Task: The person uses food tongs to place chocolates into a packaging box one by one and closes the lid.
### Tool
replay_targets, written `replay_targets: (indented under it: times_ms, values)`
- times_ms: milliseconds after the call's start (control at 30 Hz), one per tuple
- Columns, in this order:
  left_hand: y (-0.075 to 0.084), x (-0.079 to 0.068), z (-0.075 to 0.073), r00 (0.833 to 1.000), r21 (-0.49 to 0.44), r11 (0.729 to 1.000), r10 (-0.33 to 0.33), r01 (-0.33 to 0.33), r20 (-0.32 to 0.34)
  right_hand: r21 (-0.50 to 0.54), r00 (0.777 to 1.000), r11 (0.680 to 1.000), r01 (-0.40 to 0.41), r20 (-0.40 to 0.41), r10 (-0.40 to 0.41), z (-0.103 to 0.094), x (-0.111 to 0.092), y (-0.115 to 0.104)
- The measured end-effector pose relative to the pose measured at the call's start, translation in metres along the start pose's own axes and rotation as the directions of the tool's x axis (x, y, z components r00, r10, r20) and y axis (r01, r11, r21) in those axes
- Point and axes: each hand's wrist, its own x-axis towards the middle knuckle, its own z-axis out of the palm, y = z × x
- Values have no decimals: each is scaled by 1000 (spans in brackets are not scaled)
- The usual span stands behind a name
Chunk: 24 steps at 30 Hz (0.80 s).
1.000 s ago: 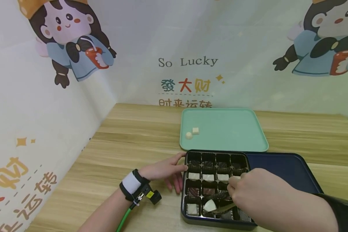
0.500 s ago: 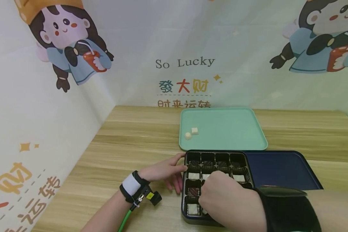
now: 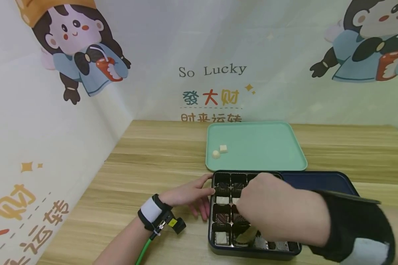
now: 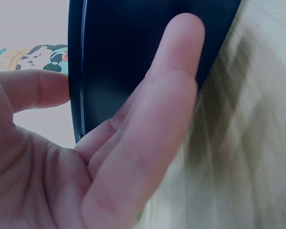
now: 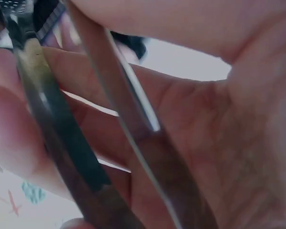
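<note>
A dark box [image 3: 252, 252] divided into compartments holds white and dark chocolates, a white one [image 3: 221, 237] in its front left compartment. My left hand [image 3: 187, 195] rests against the box's left side, thumb at the upper rim, fingers fairly straight along the wall [image 4: 119, 62]. Over the box, my right hand [image 3: 272, 209] grips metal tongs [image 3: 248, 235], whose tips reach into the front compartment second from the left. In the right wrist view, both arms of the tongs [image 5: 62, 124] run across the palm. Whether a chocolate sits between the tips is hidden.
Behind the box lies a green tray [image 3: 262, 147] with a round white piece [image 3: 216, 154] and a square white piece [image 3: 223, 148] at its left. A dark blue lid or tray [image 3: 321, 181] lies to the right, partly behind my right arm.
My right hand has swung left over the box, then slightly away from me, still gripping the tongs. The white piece seen between the tips a second ago is no longer visible. My left hand stays put.
</note>
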Motion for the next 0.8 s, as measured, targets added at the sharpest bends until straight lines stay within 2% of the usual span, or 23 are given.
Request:
replay_targets:
  times_ms: [133,267,400,600,733,800]
  values:
    - [1,0,0,1000,4,1000,4,-4,-2,112,993,990,-90,-66,98,-11,-16,33]
    - [1,-1,1,1000,-5,1000,5,-5,-4,110,972,977,-183,-131,197,-10,-11,62]
    - [0,0,1,1000,-11,1000,2,-3,-7,57,953,970,-235,-182,242,7,8,86]
    - [0,1,2,1000,-10,1000,8,-8,2,-24,941,962,-272,-215,260,45,44,117]
    - [0,1,1,1000,-10,1000,7,-7,-3,6,939,962,-274,-215,269,58,68,133]
    - [0,1,0,1000,-9,1000,4,-4,-6,26,939,958,-286,-191,285,61,78,140]
